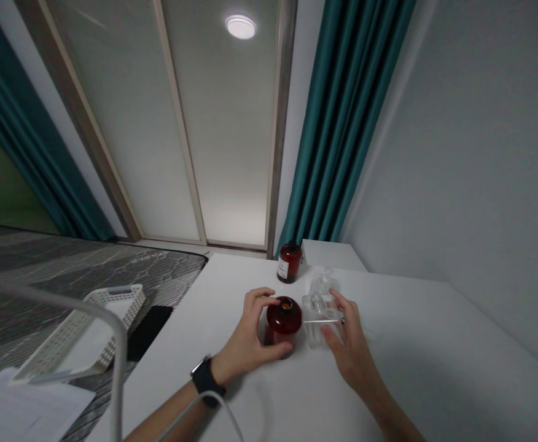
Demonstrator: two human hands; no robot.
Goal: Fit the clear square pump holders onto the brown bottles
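Observation:
My left hand [255, 331], with a dark watch on its wrist, is curled round a dark red glass bottle [284, 319] that stands upright on the white table. The bottle's neck is uncapped and its opening faces up. My right hand [349, 337] has thumb and fingers on the side of a clear square glass bottle [315, 328], close to the red one. Behind it stands another clear glass bottle [323, 281], partly hidden. Farther back is a second dark red bottle [290, 263] with a white label and a dark top.
A white box [331, 255] stands behind the table's [411, 368] far edge. On the left, lower down, are a white plastic basket [133, 301], a black flat object [152, 328] and papers [29, 408]. A grey curved tube [119, 368] and a pale cable cross the foreground.

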